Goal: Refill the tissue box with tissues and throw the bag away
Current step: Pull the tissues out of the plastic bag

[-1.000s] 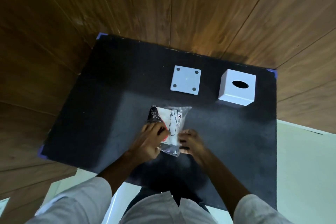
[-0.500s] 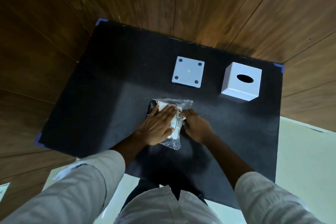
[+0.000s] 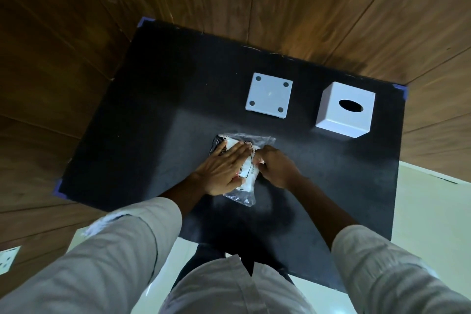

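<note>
A clear plastic bag (image 3: 243, 160) lies on the black counter (image 3: 142, 120), with a white wad of tissues (image 3: 248, 176) packed inside it; its loose ends stick out past the wad at the far and near sides. The bag's long axis runs roughly from the person outward, tilted a little left at the far end. Beyond it, a white cube box (image 3: 344, 109) stands upright with its oval slot facing up; what is inside cannot be seen through the dark slot. Just left of the box, and apart from it, a flat white square base (image 3: 269, 95) with four dots at its corners lies on the counter.

The left hand (image 3: 223, 168) is spread flat, fingers together, pressing on the bag. The right hand (image 3: 276, 166) is curled, pinching the bag's right edge.

Against half a second ago, both hands and the bag sit much the same; a second ago the hands were at the bag's near end.
</note>
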